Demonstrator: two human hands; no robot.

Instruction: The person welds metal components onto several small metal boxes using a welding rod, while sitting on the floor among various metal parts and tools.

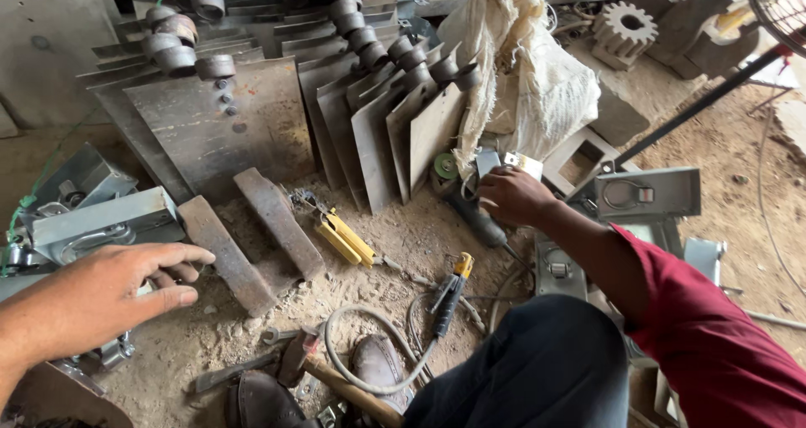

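My right hand (pixel 512 194) reaches forward, its fingers curled over the dark body of an angle grinder (pixel 472 214) lying on the dirt floor. The grinder's green disc (pixel 445 168) points toward the leaning steel plates (pixel 378 134). A small shiny metal piece (pixel 522 164) lies just past the fingertips. My left hand (pixel 109 294) is at the lower left, fingers stretched out and holding nothing. It hovers beside a grey metal lock box (pixel 101 222) and the near end of a rusty flat bar (pixel 225 256).
A second rusty bar (pixel 277 222), a yellow-handled tool (pixel 346 238), a yellow and black electrode holder (pixel 452 289) with its cable, a hammer (pixel 336 379) and my shoes (pixel 378 365) lie on the floor. A sack (pixel 525 67), a gear (pixel 625 29) and a fan (pixel 781 8) stand behind.
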